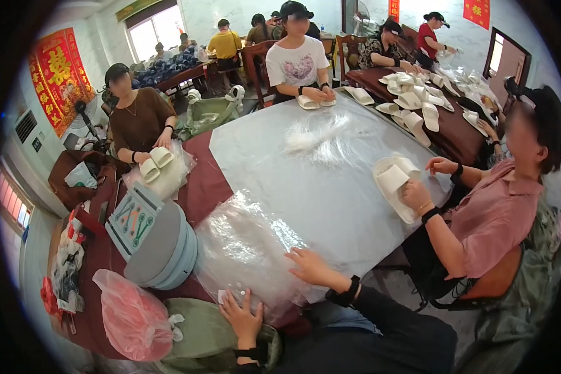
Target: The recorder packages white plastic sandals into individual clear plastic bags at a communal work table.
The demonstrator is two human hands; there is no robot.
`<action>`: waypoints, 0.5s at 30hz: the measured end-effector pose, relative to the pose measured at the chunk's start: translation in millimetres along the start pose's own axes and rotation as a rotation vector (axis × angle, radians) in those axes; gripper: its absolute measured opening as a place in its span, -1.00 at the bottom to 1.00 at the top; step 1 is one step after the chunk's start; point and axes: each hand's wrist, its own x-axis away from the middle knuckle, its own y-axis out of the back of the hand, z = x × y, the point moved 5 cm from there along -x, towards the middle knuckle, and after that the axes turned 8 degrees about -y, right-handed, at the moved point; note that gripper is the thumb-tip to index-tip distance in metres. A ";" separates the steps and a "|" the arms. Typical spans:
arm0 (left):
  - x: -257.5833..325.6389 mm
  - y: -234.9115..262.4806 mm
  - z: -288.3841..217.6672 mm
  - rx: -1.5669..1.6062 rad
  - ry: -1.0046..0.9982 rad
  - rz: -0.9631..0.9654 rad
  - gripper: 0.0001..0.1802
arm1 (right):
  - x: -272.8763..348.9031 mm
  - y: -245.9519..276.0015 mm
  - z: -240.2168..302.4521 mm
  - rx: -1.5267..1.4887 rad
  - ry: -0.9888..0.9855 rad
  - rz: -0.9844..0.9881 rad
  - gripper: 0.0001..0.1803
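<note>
My left hand [243, 318] lies with fingers spread on the near left edge of a pile of transparent plastic bags [243, 240]. Over the right side of that pile is my right hand [318, 269], its fingers stretched out; whether it touches the plastic I cannot tell. Neither hand holds anything. At the right, a co-worker in a pink shirt holds a pair of white slippers [393, 181]. Two more co-workers, across the table and at its far left, each handle white slippers [156, 162].
Loose transparent bags [321, 137] lie farther back on the grey-covered table [280, 187]. To the left are a grey rounded box [162, 243], a pink plastic bag [131, 315] and a green sack [196, 330]. Many slippers [417, 100] cover a table at the back right.
</note>
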 end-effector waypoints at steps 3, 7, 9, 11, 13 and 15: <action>0.3 2.7 0.8 0.001 0.011 0.006 -0.40 | 6.2 31.6 3.2 -0.044 0.035 -0.143 -0.54; 0.6 7.0 -2.2 -0.019 0.001 0.024 -0.38 | 18.7 62.2 11.3 -0.161 0.032 -0.292 -0.62; 1.2 6.8 0.3 -0.009 0.009 0.018 -0.38 | 19.8 68.0 20.2 -0.173 0.031 -0.327 -0.61; 2.3 5.6 1.3 0.001 0.016 0.017 -0.38 | 18.9 70.1 22.4 -0.203 -0.007 -0.372 -0.60; 2.5 3.5 1.7 -0.006 0.005 0.011 -0.39 | 13.7 65.7 18.2 -0.205 -0.014 -0.421 -0.60; 2.2 2.8 2.0 -0.004 0.014 0.005 -0.39 | 6.3 60.5 7.2 -0.210 -0.024 -0.470 -0.59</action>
